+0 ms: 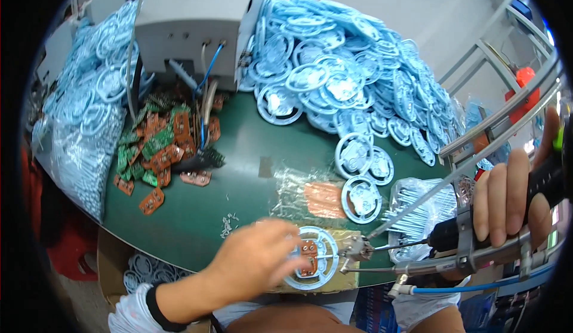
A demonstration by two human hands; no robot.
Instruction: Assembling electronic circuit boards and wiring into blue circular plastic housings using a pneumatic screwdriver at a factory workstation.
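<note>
Ring-shaped pale blue plastic part with a small brown circuit board seated in its middle lies flat on a yellowish block, just under my left fingertips and just left of the tool tip. My left hand rests on the ring's left edge, fingers spread and pressing down rather than closed around it; motion blur hides the exact finger contact. My right hand is wrapped tightly around the black grip of a powered screwdriver, whose metal nose points leftward and sits touching or almost touching the ring's right rim. A blue air hose trails from the tool below my right wrist. Beyond my left hand lies a scatter of green and brown boards; beyond the tool spreads a great heap of identical blue rings, and a clear bag of thin pins sits just above the tool's shaft. To do this step well, I judge the ring must be pinned firmly so it cannot spin, and the tool tip kept square to the board before driving.
</note>
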